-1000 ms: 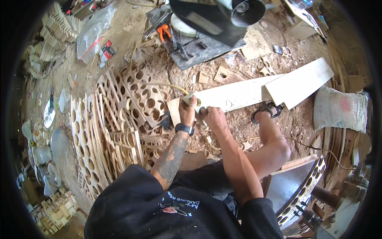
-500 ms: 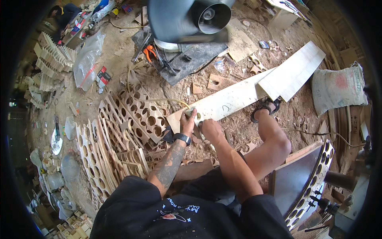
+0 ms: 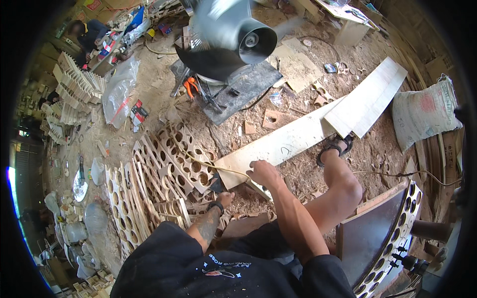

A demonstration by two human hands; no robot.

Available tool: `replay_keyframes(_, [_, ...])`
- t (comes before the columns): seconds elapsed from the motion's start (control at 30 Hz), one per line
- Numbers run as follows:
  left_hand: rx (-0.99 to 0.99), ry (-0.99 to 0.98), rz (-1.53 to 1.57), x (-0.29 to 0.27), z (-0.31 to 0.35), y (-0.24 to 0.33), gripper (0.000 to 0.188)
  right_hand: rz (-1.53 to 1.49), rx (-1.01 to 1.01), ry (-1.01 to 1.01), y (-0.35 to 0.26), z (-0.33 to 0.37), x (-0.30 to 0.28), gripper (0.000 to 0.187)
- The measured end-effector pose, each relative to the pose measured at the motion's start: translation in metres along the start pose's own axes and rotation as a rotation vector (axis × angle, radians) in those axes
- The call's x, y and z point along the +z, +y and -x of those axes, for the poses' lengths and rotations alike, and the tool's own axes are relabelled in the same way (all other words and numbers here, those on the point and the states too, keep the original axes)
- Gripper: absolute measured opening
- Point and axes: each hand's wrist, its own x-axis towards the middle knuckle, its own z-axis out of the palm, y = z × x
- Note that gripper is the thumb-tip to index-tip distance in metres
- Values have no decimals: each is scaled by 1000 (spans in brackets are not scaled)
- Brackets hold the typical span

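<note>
My right hand (image 3: 264,174) is over the near left end of a long pale board (image 3: 283,146), its fingers curled. A yellow cord (image 3: 208,163) runs up to its fingertips; whatever is in its grip is hidden. Under the wrist lies a narrow pale wooden strip (image 3: 259,189). My left hand (image 3: 226,199), with a dark watch at the wrist, is low beside the shavings, right of stacked wooden panels with round holes (image 3: 186,154). Its fingers are too small and partly hidden to read. A dark triangular piece (image 3: 215,184) lies just above it.
A fan with blurred blades (image 3: 213,62) stands ahead on a dark slab (image 3: 248,89), beside orange-handled pliers (image 3: 190,88). Short boards (image 3: 367,99) overlap the long one; a white sack (image 3: 425,111) stands at right. A dark-faced panel (image 3: 370,231) leans near my right leg. Another person (image 3: 89,37) sits far left.
My left hand has left the right one and dropped down toward me. The right hand stays near the board's end, slightly lower in view. The view has shifted a little.
</note>
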Motion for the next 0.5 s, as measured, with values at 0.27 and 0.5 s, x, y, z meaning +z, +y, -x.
replay_keyframes(0.27, [-6, 41, -410, 1, 20, -25, 35, 96, -54, -110, 11, 4, 3, 33])
replay_keyframes(0.5, [116, 3, -368, 11, 31, 16, 35, 53, -56, -27, 22, 0, 4, 33])
